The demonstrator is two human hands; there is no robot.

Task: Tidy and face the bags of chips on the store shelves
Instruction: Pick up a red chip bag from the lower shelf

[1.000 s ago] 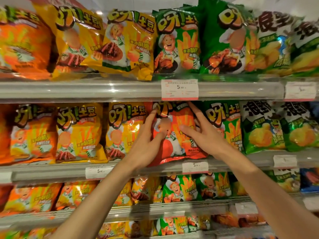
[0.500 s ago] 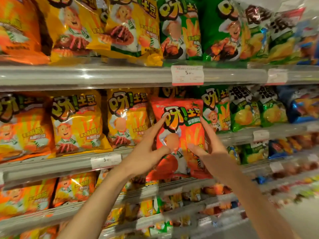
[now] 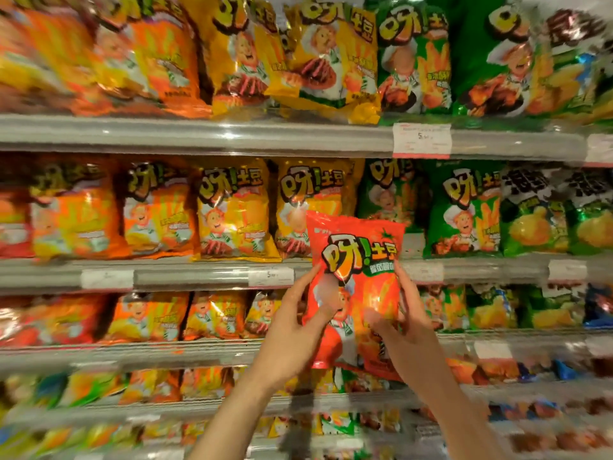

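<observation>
Both hands hold the red tomato chip bag (image 3: 356,293) upright, clear of the shelves: left hand (image 3: 292,330) fingers pinch its left edge, right hand (image 3: 409,333) fingers its right; long axis vertical between them.

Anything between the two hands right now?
Head view: only the red foil chip bag, upright, logo facing the camera. The left hand pinches its left edge, the right hand its right edge, in front of the shelves.

Red chip bag (image 3: 356,293) now off the shelf row, lower, in both hands' grip.
</observation>
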